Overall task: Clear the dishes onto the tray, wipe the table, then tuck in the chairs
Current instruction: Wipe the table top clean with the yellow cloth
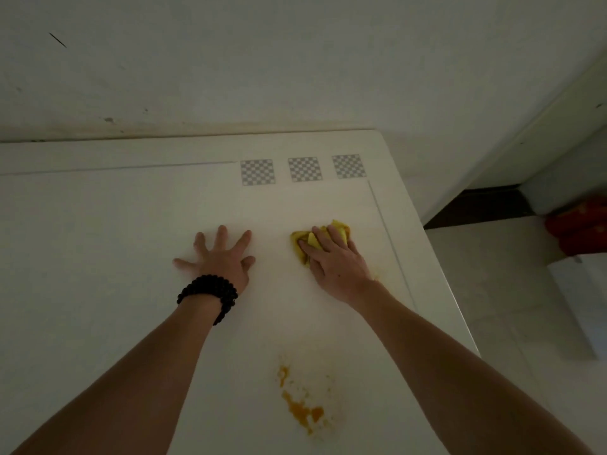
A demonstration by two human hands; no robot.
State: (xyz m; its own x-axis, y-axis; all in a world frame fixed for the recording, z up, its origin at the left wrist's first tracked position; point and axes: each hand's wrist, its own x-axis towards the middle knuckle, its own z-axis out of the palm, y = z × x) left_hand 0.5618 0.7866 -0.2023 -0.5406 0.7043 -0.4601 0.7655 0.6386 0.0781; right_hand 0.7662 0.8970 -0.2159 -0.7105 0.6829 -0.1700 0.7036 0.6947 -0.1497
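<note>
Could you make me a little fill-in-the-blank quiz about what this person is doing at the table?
1. The right hand presses a ____ cloth on the table.
2. The left hand lies flat with fingers ____.
3. An orange stain lies ____ the person than the cloth.
4. The black bead bracelet is on the ____ wrist.

Missing words: yellow; spread; nearer; left

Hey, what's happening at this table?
A person is wiping a white table. The right hand presses a crumpled yellow cloth against the top near the far right corner, fingers curled over it. The left hand, with a black bead bracelet at the wrist, lies flat with spread fingers beside it. An orange spill nearer the person is not yet wiped. No dishes show.
</note>
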